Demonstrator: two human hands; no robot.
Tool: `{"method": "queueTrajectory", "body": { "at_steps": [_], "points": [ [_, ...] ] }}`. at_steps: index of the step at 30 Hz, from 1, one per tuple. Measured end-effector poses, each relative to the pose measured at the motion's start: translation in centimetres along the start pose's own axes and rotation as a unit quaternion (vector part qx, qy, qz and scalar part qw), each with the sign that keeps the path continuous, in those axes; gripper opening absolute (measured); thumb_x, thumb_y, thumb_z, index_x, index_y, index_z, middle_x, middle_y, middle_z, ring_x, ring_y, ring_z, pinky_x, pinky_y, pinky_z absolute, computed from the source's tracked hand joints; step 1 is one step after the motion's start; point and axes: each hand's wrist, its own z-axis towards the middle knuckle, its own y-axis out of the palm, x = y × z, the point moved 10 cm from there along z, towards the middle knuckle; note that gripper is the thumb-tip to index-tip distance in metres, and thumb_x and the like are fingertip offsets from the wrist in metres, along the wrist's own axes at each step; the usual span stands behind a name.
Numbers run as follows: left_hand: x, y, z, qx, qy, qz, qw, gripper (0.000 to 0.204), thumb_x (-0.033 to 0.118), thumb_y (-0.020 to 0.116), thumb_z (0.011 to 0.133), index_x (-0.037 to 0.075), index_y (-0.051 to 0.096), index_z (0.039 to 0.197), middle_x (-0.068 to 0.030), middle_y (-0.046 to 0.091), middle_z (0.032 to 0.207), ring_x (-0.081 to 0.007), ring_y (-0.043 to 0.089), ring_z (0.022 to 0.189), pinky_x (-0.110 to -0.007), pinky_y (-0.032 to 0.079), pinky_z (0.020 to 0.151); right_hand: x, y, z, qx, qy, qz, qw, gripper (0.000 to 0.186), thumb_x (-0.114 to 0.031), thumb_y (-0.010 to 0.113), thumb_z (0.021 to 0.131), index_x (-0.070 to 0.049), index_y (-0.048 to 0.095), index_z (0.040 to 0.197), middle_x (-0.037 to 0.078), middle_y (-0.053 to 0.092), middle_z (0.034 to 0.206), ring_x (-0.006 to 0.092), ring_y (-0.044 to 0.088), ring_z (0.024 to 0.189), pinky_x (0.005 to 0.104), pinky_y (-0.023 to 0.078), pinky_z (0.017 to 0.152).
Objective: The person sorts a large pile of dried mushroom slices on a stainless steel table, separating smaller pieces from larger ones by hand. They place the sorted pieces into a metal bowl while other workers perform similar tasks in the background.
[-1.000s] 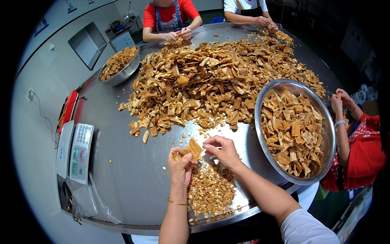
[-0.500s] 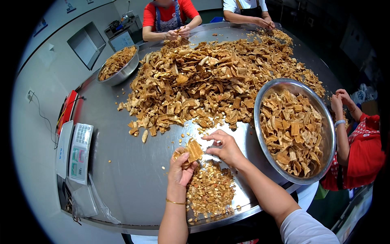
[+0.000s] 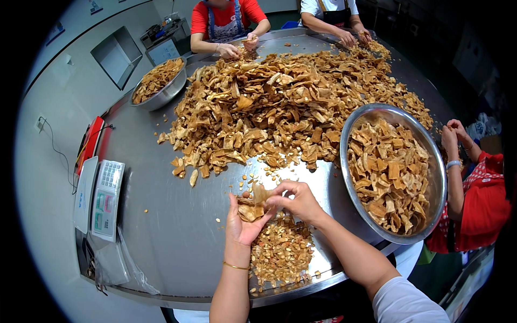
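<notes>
My left hand [image 3: 243, 229] is palm up over the steel table, its thumb and fingers apart, cradling flat brown dried pieces [image 3: 249, 213]. Between the thumb and fingers of my right hand [image 3: 301, 202] is a thin, pale brown dried piece [image 3: 262, 194], pinched just above the left palm. Below both hands lies a low pile of small yellowish bits [image 3: 281, 253] near the table's front edge. Beyond them rises a large heap of dried brown pieces [image 3: 269, 118], with loose bits scattered at its near side.
To the right stands a big steel bowl [image 3: 401, 237] of dried pieces; another bowl [image 3: 161, 102] is at the far left. A scale [image 3: 106, 199] and clear plastic bags [image 3: 116, 264] lie left on the steel table [image 3: 172, 226]. Two people work across the table, another at the right.
My right hand has come in to the left and pinches a piece over my left hand. The left hand has opened out and turned palm up under the pieces.
</notes>
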Motion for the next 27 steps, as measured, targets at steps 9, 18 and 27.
{"method": "queueTrajectory", "body": {
  "at_steps": [9,18,27],
  "points": [
    [-1.7,-1.1,-0.1,0.013,-0.077,0.087,0.993,0.032,0.039,0.048,0.079,0.009,0.049,0.091,-0.0071,0.056,0.087,-0.0204,0.056,0.077,-0.032,0.049,0.055,-1.2,1.4,-0.2,-0.056,-0.065,-0.026,0.996,0.014,-0.014,0.061,0.071,-0.005,0.061,0.082,0.004,0.051,0.08,0.0122,0.049,0.077,0.0228,0.041,0.06],
    [-2.5,1.3,-0.7,-0.002,-0.027,0.358,0.933,0.032,-0.002,0.06,0.067,0.003,0.046,0.095,-0.0071,0.054,0.078,-0.0127,0.056,0.066,-0.018,0.042,0.038,2.3,1.0,0.3,-0.078,0.038,-0.019,0.996,0.016,-0.01,0.063,0.069,-0.002,0.061,0.083,0.004,0.052,0.083,0.01,0.046,0.07,0.0222,0.039,0.062],
    [-2.8,2.2,-0.8,-0.158,-0.147,-0.097,0.971,0.039,0.027,0.047,0.081,0.013,0.039,0.117,-0.0131,0.049,0.104,-0.0212,0.05,0.089,-0.027,0.051,0.057,4.4,-1.5,0.1,0.075,0.145,0.36,0.919,0.023,-0.013,0.061,0.072,-0.003,0.053,0.091,0.002,0.055,0.074,0.0078,0.051,0.063,0.0183,0.042,0.051]
  ]
}}
